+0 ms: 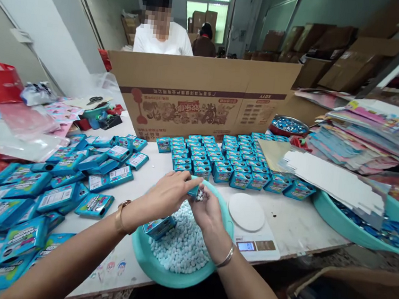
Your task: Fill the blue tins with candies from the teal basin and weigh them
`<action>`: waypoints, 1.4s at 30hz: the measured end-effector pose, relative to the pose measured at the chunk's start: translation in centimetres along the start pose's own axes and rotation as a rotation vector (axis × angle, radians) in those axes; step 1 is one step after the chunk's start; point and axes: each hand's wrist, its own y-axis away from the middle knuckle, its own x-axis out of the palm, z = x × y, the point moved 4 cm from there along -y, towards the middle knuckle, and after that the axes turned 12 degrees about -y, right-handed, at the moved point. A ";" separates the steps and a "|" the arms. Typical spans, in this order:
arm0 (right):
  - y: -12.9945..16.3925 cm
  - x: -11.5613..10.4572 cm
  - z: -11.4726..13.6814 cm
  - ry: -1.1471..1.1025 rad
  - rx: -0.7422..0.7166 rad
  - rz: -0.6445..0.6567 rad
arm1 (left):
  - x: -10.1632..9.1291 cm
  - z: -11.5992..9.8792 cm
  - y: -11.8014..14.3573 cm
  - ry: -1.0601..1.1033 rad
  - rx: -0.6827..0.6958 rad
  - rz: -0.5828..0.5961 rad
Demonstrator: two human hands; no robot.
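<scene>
Above a turquoise basin (152, 275) full of small white pellets (184, 245), my left hand (171, 192) grips a small blue box (193, 191), mostly covered by its fingers. My right hand (210, 212) is cupped close against that box, with a few white pellets in its curled fingers. Another blue box (159, 227) lies tilted on the pellets at the basin's left side, below my left wrist.
Blue boxes lie heaped (59, 196) at left; others stand in rows (224, 164) before a cardboard sheet (204, 102). A digital scale (258, 248) sits right of the basin. Further right is a larger turquoise basin (354, 232). A person (163, 41) is behind the cardboard.
</scene>
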 end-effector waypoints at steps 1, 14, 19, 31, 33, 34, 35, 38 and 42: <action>0.1 -0.1 0.6 -0.085 0.024 -0.058 | -0.2 0.1 0.1 0.077 -0.026 -0.025; 5.1 -7.8 16.8 -0.505 -0.218 -0.464 | 3.8 -4.2 -6.8 0.905 -0.360 -0.323; 9.0 -13.9 19.6 -0.473 -0.361 -0.596 | 7.2 -9.7 -13.3 0.694 -0.171 -0.097; 12.6 -18.6 20.6 -0.556 -0.437 -0.906 | 9.8 -11.8 -15.8 0.320 -0.036 0.157; 12.3 -18.7 20.5 -0.548 -0.423 -0.931 | 8.6 -10.7 -16.1 0.300 -0.048 0.087; 12.1 -18.8 20.4 -0.539 -0.418 -0.928 | 8.1 -10.1 -16.1 0.295 -0.059 0.063; 11.8 -18.9 20.3 -0.527 -0.416 -0.917 | 7.9 -9.7 -16.1 0.291 -0.069 0.052; 11.2 -19.1 20.1 -0.488 -0.420 -0.885 | 7.9 -9.0 -15.7 0.282 -0.086 0.072; 10.3 -19.2 19.8 -0.433 -0.409 -0.825 | 8.5 -9.1 -15.0 0.281 -0.091 0.096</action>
